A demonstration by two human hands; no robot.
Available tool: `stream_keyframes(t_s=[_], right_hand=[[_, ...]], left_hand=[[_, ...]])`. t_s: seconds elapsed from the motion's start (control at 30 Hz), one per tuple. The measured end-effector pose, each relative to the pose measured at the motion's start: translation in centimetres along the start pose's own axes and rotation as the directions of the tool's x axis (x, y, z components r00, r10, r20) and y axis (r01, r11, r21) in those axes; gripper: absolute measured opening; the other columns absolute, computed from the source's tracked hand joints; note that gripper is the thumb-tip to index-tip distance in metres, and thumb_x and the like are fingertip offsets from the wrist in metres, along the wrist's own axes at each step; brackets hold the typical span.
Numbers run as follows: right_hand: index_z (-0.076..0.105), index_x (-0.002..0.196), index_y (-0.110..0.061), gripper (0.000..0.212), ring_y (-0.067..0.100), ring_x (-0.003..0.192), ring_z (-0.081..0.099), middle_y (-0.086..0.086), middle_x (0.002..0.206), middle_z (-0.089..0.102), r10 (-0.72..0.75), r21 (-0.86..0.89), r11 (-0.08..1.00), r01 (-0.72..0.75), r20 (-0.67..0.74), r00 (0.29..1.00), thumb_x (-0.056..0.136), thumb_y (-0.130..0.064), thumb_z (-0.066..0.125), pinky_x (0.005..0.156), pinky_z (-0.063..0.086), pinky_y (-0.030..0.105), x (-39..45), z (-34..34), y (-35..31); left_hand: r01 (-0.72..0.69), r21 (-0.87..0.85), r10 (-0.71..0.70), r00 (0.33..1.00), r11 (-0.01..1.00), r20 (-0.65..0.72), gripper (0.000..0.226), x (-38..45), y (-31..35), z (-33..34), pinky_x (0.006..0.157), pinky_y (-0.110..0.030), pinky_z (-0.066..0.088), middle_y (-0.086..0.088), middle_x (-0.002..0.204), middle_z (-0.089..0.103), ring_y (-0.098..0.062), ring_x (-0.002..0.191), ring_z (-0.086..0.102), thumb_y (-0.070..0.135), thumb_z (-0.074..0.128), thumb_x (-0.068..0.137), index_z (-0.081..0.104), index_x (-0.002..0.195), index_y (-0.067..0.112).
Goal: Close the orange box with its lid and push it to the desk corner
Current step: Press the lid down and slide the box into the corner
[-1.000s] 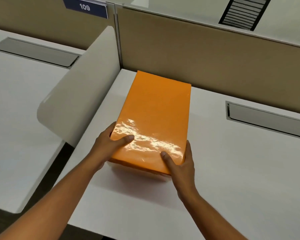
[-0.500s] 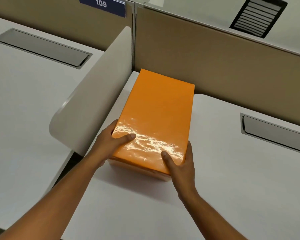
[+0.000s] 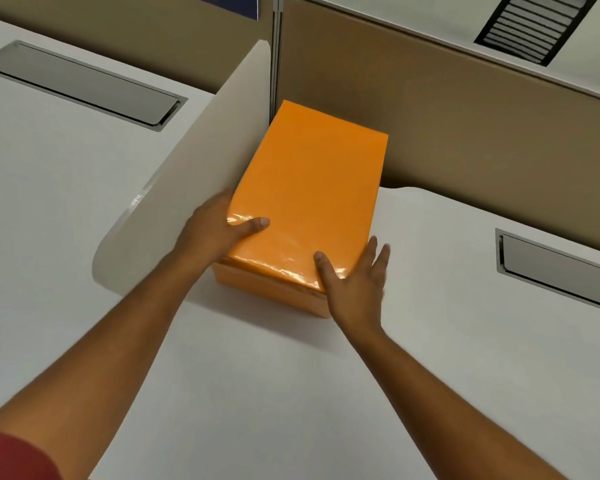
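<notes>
The orange box (image 3: 274, 292) sits on the white desk (image 3: 291, 393) with its glossy orange lid (image 3: 309, 188) on top, its far end in the corner between the white side divider and the tan back partition. My left hand (image 3: 219, 233) grips the lid's near left corner, thumb lying on top. At the near right corner is my right hand (image 3: 357, 282), thumb on the lid and fingers spread apart along the right side, slightly blurred.
A white curved divider (image 3: 187, 174) stands close along the box's left side. The tan partition (image 3: 465, 126) runs behind the box. A grey cable tray (image 3: 561, 268) is set into the desk at right. Another grey cable tray (image 3: 84, 81) lies in the neighbouring desk at left.
The box has slid away from me into the corner against the back partition. My right hand's fingers have spread open on the lid's right side. The left hand keeps its grip.
</notes>
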State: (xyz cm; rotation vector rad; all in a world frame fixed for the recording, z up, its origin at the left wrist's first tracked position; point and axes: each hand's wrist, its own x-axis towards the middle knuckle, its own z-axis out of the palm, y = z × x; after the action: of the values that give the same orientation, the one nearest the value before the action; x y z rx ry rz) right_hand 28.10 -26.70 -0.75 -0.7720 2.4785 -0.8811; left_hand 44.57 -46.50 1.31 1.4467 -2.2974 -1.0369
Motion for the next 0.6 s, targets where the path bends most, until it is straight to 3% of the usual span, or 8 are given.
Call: stream_keyframes(t_s=[0.03, 0.1, 0.17, 0.23, 0.33, 0.43, 0.6], right_hand=[[-0.001, 0.17, -0.027, 0.102, 0.035, 0.165, 0.005, 0.003, 0.179, -0.005, -0.093, -0.161, 0.983, 0.086, -0.038, 0.995, 0.094, -0.078, 0.045, 0.128, 0.013, 0.061, 0.1, -0.1, -0.1], [0.002, 0.17, -0.026, 0.084, 0.035, 0.165, -0.006, 0.005, 0.179, -0.007, -0.36, -0.404, 0.856, 0.324, -0.015, 0.933, 0.104, -0.064, 0.035, 0.128, -0.001, 0.063, 0.6, -0.3, -0.6], [0.014, 0.17, -0.025, 0.071, 0.036, 0.165, -0.002, 0.007, 0.18, 0.005, -0.473, -0.5, 0.731, 0.465, 0.12, 0.873, 0.106, -0.049, 0.032, 0.128, 0.004, 0.068, 1.5, -0.3, -1.3], [0.018, 0.169, -0.028, 0.072, 0.038, 0.165, -0.001, 0.007, 0.179, 0.008, -0.441, -0.489, 0.738, 0.465, 0.173, 0.881, 0.103, -0.048, 0.035, 0.127, 0.008, 0.069, 2.9, -0.2, -2.2], [0.012, 0.169, -0.037, 0.074, 0.039, 0.164, -0.007, 0.003, 0.18, 0.001, -0.379, -0.446, 0.794, 0.413, 0.167, 0.91, 0.102, -0.064, 0.029, 0.126, 0.002, 0.068, 5.4, -0.4, -3.2], [0.009, 0.169, -0.039, 0.078, 0.038, 0.164, -0.01, 0.002, 0.18, -0.002, -0.325, -0.453, 0.809, 0.374, 0.186, 0.927, 0.101, -0.073, 0.026, 0.127, 0.006, 0.069, 7.2, -0.1, -3.1], [0.014, 0.169, -0.037, 0.078, 0.039, 0.164, -0.007, 0.003, 0.18, 0.001, -0.339, -0.43, 0.821, 0.376, 0.165, 0.926, 0.101, -0.073, 0.027, 0.127, 0.015, 0.067, 8.7, 0.6, -3.7]], left_hand=[[-0.047, 0.167, 0.054, 0.998, 0.985, -0.036, 0.087, 0.1, 0.4, 0.0, 0.093, -0.048, 0.053, -0.005, 0.159, 0.049, -0.034, 0.134, 0.057, 0.072, 0.066, 0.086, 0.042, 0.154, 0.025], [-0.192, 0.422, 0.249, 0.965, 0.886, -0.084, 0.081, -0.2, 1.6, 0.6, 0.113, -0.057, 0.042, -0.008, 0.174, 0.027, -0.036, 0.153, 0.038, 0.057, 0.06, 0.097, 0.031, 0.163, 0.019], [-0.351, 0.524, 0.418, 0.908, 0.776, -0.01, 0.07, -0.4, 2.8, 1.6, 0.125, -0.059, 0.028, -0.008, 0.176, 0.021, -0.036, 0.161, 0.022, 0.047, 0.051, 0.104, 0.03, 0.165, 0.02], [-0.401, 0.525, 0.425, 0.901, 0.751, 0.08, 0.069, -0.1, 3.4, 2.6, 0.129, -0.06, 0.014, -0.005, 0.178, 0.013, -0.035, 0.164, 0.008, 0.054, 0.038, 0.106, 0.024, 0.167, 0.027], [-0.357, 0.526, 0.337, 0.931, 0.772, 0.138, 0.078, 0.9, 3.1, 3.5, 0.13, -0.061, 0.001, 0.0, 0.18, 0.002, -0.034, 0.165, -0.004, 0.073, 0.02, 0.1, 0.011, 0.168, 0.036], [-0.348, 0.56, 0.333, 0.933, 0.752, 0.133, 0.084, 1.7, 2.6, 3.9, 0.13, -0.061, -0.001, 0.001, 0.179, 0.005, -0.034, 0.165, -0.002, 0.081, 0.009, 0.096, 0.011, 0.168, 0.038], [-0.335, 0.569, 0.325, 0.938, 0.751, 0.124, 0.086, 3.4, 2.5, 3.6, 0.13, -0.061, 0.001, 0.001, 0.179, 0.007, -0.034, 0.165, 0.0, 0.082, 0.01, 0.094, 0.012, 0.168, 0.038]])
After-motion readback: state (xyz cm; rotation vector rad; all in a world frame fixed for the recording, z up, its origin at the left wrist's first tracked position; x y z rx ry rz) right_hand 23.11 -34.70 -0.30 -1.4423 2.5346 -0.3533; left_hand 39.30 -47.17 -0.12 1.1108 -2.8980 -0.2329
